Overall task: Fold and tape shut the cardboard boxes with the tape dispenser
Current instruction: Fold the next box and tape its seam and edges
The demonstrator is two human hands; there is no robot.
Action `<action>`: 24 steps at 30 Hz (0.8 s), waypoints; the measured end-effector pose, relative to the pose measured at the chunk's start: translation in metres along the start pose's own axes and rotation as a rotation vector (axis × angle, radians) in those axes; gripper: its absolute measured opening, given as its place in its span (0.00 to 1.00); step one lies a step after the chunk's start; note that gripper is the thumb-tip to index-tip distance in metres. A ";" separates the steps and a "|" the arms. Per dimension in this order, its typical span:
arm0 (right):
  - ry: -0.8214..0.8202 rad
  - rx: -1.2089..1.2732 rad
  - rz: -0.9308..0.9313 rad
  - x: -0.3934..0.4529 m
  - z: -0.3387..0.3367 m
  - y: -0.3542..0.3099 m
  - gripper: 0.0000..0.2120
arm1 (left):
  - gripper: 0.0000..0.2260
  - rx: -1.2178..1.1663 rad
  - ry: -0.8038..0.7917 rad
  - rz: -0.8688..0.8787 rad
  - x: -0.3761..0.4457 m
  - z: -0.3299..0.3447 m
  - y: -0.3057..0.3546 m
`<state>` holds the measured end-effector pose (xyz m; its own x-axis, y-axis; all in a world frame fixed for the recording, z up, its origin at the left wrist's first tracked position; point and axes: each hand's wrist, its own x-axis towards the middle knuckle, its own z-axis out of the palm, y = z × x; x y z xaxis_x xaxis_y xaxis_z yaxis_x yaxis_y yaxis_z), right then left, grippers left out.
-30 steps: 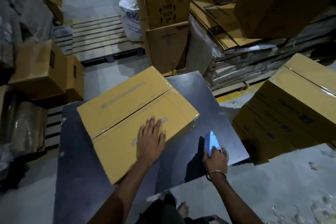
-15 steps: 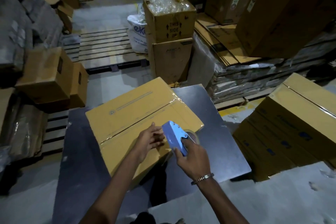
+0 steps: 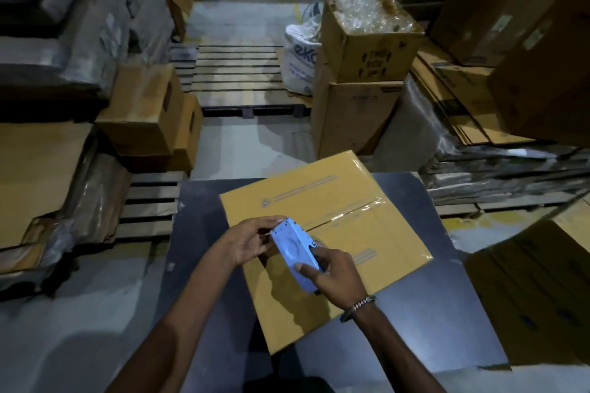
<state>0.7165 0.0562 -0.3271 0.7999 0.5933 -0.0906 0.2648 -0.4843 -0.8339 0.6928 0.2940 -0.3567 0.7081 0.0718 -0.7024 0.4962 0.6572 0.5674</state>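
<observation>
Both of my hands have come together over the box since a second ago: back then my left hand (image 3: 252,241) lay flat on the near flap and my right hand (image 3: 335,276) held the tape dispenser (image 3: 295,252) off beside the box, low over the table. Now my right hand grips the blue dispenser from its near end, fingers curled round the body, and holds it tilted just above the box top. My left hand has lifted off the flap and its fingers curl at the dispenser's far end; I judge they are picking at the loose tape end, though the tape itself is too small to make out there.

I see the cardboard box (image 3: 332,233) sitting on the dark table (image 3: 204,233), turned at an angle, its flaps folded down flat. A strip of clear tape (image 3: 360,209) already shines along the centre seam toward the far right edge. Near the dispenser the seam looks like a bare dark line, so I cannot tell whether the strip runs the whole length.

By my reckoning the folding of this box is done and the taping is at least partly done; a further strip seems to be what I am readying. Other closed boxes (image 3: 542,290) stand to my right, their seams not clear enough to judge.
</observation>
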 end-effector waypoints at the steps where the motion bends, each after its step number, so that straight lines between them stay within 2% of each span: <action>1: -0.030 0.054 0.025 0.005 0.004 -0.008 0.19 | 0.07 0.026 0.017 0.014 0.002 -0.009 0.007; 5: -0.123 0.235 0.152 0.024 0.029 -0.038 0.13 | 0.06 0.175 0.113 0.077 0.004 -0.040 0.035; 7: -0.146 0.314 0.218 0.032 0.045 -0.053 0.11 | 0.08 0.224 0.170 0.094 0.005 -0.055 0.051; 10: -0.193 0.414 0.326 0.038 0.062 -0.069 0.10 | 0.09 0.226 0.304 0.177 0.004 -0.081 0.078; 12: -0.225 0.485 0.405 0.040 0.069 -0.072 0.04 | 0.07 0.249 0.391 0.256 0.004 -0.097 0.095; 16: -0.201 0.558 0.510 0.061 0.085 -0.086 0.10 | 0.07 0.381 0.431 0.364 0.012 -0.110 0.112; 21: -0.172 0.492 0.623 0.106 0.111 -0.096 0.25 | 0.06 0.507 0.466 0.418 0.039 -0.129 0.129; 22: -0.171 0.478 0.643 0.112 0.113 -0.098 0.24 | 0.05 0.520 0.460 0.413 0.045 -0.131 0.129; 24: -0.157 0.465 0.673 0.122 0.118 -0.100 0.16 | 0.03 0.537 0.444 0.406 0.054 -0.134 0.131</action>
<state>0.7236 0.2529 -0.3189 0.6138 0.3716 -0.6965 -0.5205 -0.4729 -0.7110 0.7289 0.4842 -0.3785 0.6752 0.5936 -0.4380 0.4964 0.0736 0.8650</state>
